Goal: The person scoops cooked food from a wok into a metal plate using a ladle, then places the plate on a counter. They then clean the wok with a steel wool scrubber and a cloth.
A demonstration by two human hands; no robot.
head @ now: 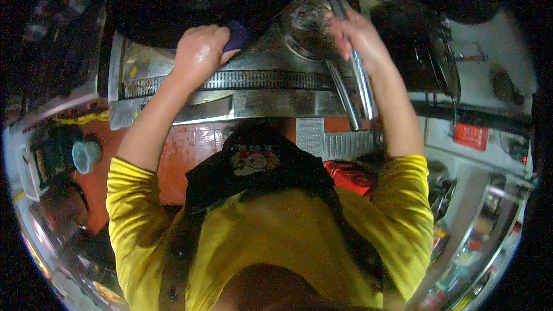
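My left hand [201, 49] is closed on a dark purple cloth [236, 36] at the near rim of a large, very dark wok [173, 4]. In my right hand [360, 36] is a long metal utensil [363, 82], its shiny handle slanting toward me. The utensil's far end is lost in blur and shadow. A second metal handle [343, 95] lies beside it and overhangs the front of the steel stove [281, 62]. Just left of my right hand, a round metal container [298, 49] stands on the stove; its contents look like liquid but are blurred.
A slotted drain strip [268, 80] runs along the stove's front. Below it show a wet red floor [194, 147] and metal floor grates [348, 146]. A pale bucket [85, 157] stands at left, and shelves of goods [475, 233] line the right side. Another dark wok [458, 0] sits right.
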